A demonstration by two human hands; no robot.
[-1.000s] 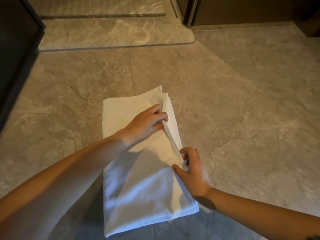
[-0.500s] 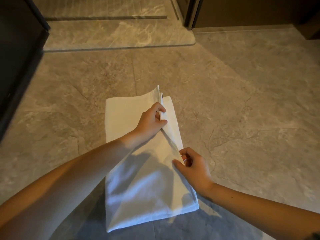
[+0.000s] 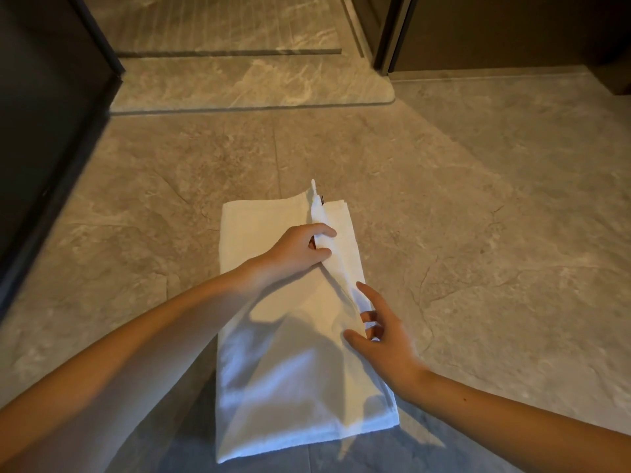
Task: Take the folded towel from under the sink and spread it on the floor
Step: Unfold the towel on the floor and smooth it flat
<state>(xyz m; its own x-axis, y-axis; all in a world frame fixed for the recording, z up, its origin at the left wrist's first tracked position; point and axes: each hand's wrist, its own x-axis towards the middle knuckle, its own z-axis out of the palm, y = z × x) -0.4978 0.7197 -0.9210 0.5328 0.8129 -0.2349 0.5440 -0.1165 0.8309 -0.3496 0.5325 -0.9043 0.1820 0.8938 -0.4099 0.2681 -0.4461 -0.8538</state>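
Grey stone floor (image 3: 478,216) fills the room. On it lies a white towel (image 3: 283,387), folded in a long shape. The left hand (image 3: 297,249) pinches the top layer near the far end and holds that edge up. The right hand (image 3: 386,339) is open, fingers spread, touching the towel's right edge.

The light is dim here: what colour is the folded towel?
The towel is plain white, with no pattern; the head view shows it.

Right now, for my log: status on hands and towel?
Left hand pinches towel top layer. Right hand open at its edge. Towel folded on floor. Nothing blocking.
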